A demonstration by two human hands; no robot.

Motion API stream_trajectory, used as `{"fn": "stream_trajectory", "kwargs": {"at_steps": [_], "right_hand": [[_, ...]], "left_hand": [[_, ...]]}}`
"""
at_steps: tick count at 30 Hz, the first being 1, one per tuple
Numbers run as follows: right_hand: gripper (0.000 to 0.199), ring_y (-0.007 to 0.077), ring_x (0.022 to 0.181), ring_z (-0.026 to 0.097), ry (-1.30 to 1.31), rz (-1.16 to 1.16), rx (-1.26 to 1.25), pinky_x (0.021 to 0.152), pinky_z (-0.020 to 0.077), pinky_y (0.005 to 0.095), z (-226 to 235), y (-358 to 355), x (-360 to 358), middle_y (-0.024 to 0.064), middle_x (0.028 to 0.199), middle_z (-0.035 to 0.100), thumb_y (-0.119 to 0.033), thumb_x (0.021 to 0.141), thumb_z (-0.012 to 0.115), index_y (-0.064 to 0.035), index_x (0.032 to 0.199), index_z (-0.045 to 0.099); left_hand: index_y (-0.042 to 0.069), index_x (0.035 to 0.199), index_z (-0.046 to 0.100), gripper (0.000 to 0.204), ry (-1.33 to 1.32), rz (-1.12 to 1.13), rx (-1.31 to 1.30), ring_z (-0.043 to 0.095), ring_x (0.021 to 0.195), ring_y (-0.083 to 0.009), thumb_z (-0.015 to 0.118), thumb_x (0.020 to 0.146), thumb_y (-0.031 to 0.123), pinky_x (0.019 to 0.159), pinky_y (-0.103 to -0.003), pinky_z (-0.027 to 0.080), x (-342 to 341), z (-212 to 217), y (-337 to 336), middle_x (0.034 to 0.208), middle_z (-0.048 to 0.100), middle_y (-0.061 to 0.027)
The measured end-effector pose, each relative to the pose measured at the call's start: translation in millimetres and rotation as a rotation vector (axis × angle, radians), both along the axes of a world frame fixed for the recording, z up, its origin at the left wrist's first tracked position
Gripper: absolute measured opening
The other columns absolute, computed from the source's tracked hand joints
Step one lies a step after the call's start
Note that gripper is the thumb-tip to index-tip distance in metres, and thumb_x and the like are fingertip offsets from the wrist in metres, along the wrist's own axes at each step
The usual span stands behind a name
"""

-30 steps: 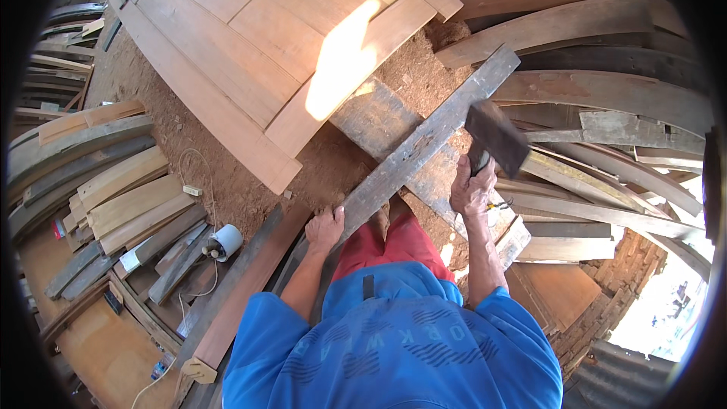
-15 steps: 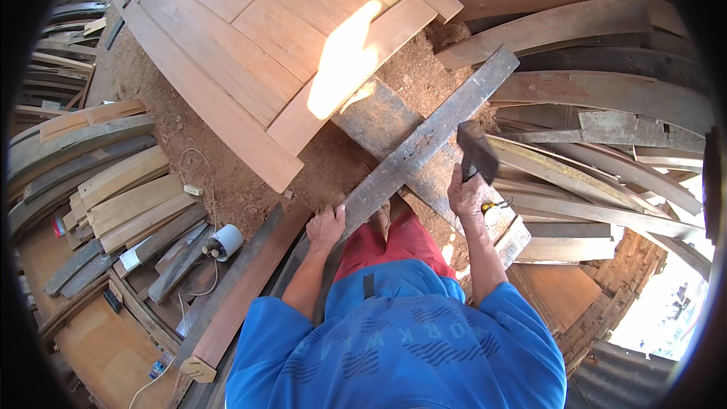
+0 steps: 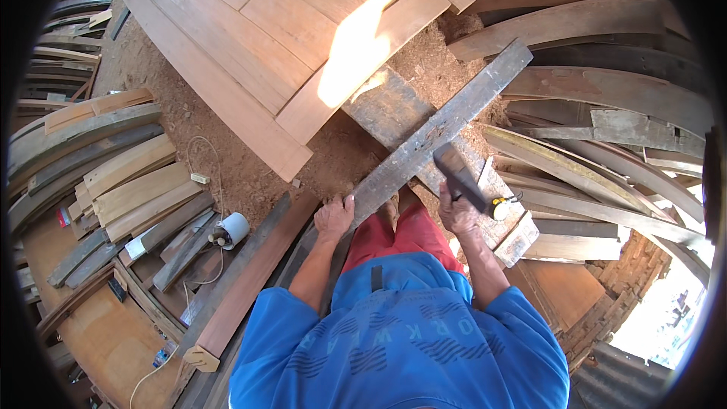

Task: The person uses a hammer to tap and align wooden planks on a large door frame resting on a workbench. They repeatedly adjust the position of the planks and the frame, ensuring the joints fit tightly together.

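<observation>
My left hand [image 3: 334, 216] is closed at the near end of a long grey weathered plank [image 3: 447, 125], its thumb along the edge. The plank runs diagonally away to the right, across a wider, worn grey board [image 3: 401, 102]. In my right hand [image 3: 459, 213] is a mallet with a dark, blocky wooden head [image 3: 460, 176]. The fingers are wrapped round its handle, mostly hidden by the hand and head. The mallet head is just to the near right of the plank. A yellow-and-black tape measure [image 3: 499, 208] lies right of the mallet, on the wider board.
A large panelled wooden door [image 3: 257, 38] lies beyond the plank, with bright sunlight on it. Stacked boards [image 3: 598, 98] crowd the right; shorter boards [image 3: 140, 197] lie left. A white cylindrical object [image 3: 235, 227] with a cord sits near a reddish beam [image 3: 257, 280]. Sawdust covers the ground.
The mallet has come down toward me and slightly left, its head turned. My right hand is lower, and the tape measure shows more fully. My left hand stays at the plank's end.
</observation>
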State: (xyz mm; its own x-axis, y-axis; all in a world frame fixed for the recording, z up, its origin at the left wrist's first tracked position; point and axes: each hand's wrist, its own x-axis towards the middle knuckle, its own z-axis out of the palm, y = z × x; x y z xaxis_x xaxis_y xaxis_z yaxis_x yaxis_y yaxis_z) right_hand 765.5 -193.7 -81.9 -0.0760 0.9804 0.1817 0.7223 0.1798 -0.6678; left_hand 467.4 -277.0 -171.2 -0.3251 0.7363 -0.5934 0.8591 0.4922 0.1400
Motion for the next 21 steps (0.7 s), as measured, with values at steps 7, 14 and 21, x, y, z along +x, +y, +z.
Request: {"fn": "stream_trajectory", "kwargs": {"at_steps": [7, 14, 21], "right_hand": [[0.045, 0.0500, 0.072, 0.065, -0.266, 0.023, -0.496, 0.067, 0.0516, 0.0555, -43.9, 38.0, 6.9, 0.0283, 0.085, 0.068, -0.038, 0.097, 0.058, 0.0059, 0.106, 0.058], [0.054, 0.0500, 0.084, 0.067, -0.318, 0.039, -0.657, 0.074, 0.0534, 0.0552, -42.0, -16.3, -0.3, 0.0341, 0.087, 0.066, -0.042, 0.097, 0.057, 0.0086, 0.114, 0.055], [0.042, 0.0323, 0.067, 0.069, -0.064, -0.036, -0.766, 0.063, 0.0559, 0.0437, -80.2, -32.6, 39.5, 0.0206, 0.077, 0.068, -0.036, 0.098, 0.058, 0.0056, 0.105, 0.058]], "left_hand": [[0.005, 0.103, 0.068, 0.055, 0.040, -0.004, 0.091, 0.070, 0.088, -0.0442, 0.046, 0.096, 0.055, 0.080, -0.055, 0.054, -3.9, 1.9, 35.1, 0.092, 0.071, -0.0259], [0.003, 0.105, 0.069, 0.055, 0.039, 0.003, 0.032, 0.070, 0.089, -0.0444, 0.047, 0.096, 0.053, 0.080, -0.055, 0.054, 1.9, 2.6, 0.2, 0.094, 0.071, -0.0271], [0.003, 0.106, 0.067, 0.054, 0.064, -0.008, 0.034, 0.069, 0.093, -0.0445, 0.046, 0.096, 0.052, 0.083, -0.055, 0.053, 15.0, 10.3, 7.7, 0.099, 0.071, -0.0263]]}}
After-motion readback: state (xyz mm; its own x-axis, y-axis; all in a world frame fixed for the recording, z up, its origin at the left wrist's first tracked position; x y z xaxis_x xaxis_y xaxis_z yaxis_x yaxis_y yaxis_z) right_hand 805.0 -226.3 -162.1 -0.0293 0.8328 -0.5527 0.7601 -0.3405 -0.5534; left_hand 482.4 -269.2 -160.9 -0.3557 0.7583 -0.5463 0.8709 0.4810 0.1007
